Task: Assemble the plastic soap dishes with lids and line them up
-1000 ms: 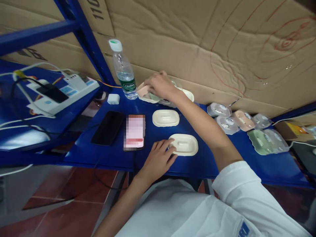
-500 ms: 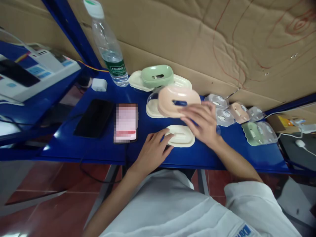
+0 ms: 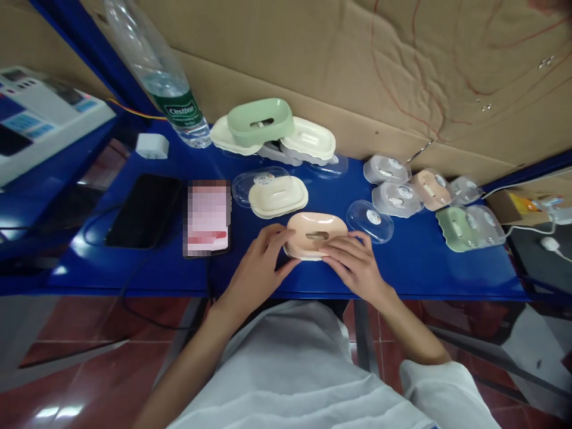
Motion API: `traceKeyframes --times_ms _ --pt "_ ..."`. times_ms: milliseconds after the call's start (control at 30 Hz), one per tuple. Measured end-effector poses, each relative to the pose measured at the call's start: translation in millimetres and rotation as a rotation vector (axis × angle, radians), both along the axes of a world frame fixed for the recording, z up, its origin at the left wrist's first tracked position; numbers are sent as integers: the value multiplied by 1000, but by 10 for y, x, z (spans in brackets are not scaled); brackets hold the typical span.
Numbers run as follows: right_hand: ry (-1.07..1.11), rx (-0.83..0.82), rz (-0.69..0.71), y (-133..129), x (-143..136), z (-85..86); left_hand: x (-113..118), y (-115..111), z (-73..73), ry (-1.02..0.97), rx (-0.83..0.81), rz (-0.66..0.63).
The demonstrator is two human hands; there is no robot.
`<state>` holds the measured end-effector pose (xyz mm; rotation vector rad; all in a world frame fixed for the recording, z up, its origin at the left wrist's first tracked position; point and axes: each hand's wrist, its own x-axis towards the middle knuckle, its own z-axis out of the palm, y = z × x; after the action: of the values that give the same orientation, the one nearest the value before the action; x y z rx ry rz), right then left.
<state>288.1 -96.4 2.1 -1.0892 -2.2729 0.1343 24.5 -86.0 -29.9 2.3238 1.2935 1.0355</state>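
Note:
A glossy peach soap dish (image 3: pixel 316 221) with a slot in its middle sits over a cream base, of which only a thin rim shows underneath. My left hand (image 3: pixel 263 256) grips the dish's left end, thumb low at the front and fingers on the side. My right hand (image 3: pixel 356 260) closes on its front right edge, fingers lying over the rim. Just behind stands a cream oval base (image 3: pixel 279 195), overlapping a clear lid (image 3: pixel 250 186). To the right lies another clear lid (image 3: pixel 370 221) with a round sticker.
Behind, a green soap dish (image 3: pixel 261 113) rests on cream and grey pieces. A water bottle (image 3: pixel 179 110), a white charger (image 3: pixel 152 146), a black device (image 3: pixel 143 211) and a phone (image 3: pixel 208 217) are at left. Several lidded soap dishes (image 3: pixel 431 189) stand at right, before the cardboard wall (image 3: pixel 290 53).
My right hand has brought the peach dish down and nearer, onto the cream base by my left hand. My left hand now grips the dish too. The view has shifted slightly.

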Motion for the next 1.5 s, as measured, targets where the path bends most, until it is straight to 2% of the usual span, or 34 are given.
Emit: traceKeyframes --times_ms 267,433,533,600,700,733,800,900,1033,1100,1233,1500 --pt "-81 23 32 -29 -39 -58 -3 15 46 104 120 -38" --pt "-139 26 38 -68 -73 -71 13 12 63 147 65 -100" --pt "-144 -10 40 -38 60 -62 18 3 85 137 16 -111" --pt "-136 -32 -102 -2 259 -71 18 -6 99 113 -3 -101" --pt "-148 -47 -471 29 625 -143 11 -14 110 59 -62 -89" --pt "-158 -62 -554 26 729 -176 8 -13 111 40 -92 -90" --pt "-142 -95 -606 -5 858 -231 0 -6 110 9 -150 -98" --pt "7 -112 -546 -94 814 -232 -9 9 98 -14 -201 -98" --pt "145 -132 -359 -209 464 -119 -12 17 49 -77 -280 -68" --pt "106 -123 -247 -227 283 -71 -11 16 13 -114 -318 -57" --pt "23 -109 -107 -168 57 -54 -11 8 -40 -143 -360 -52" --pt "-91 -138 15 -48 88 16 -7 20 -15 -78 -294 -27"
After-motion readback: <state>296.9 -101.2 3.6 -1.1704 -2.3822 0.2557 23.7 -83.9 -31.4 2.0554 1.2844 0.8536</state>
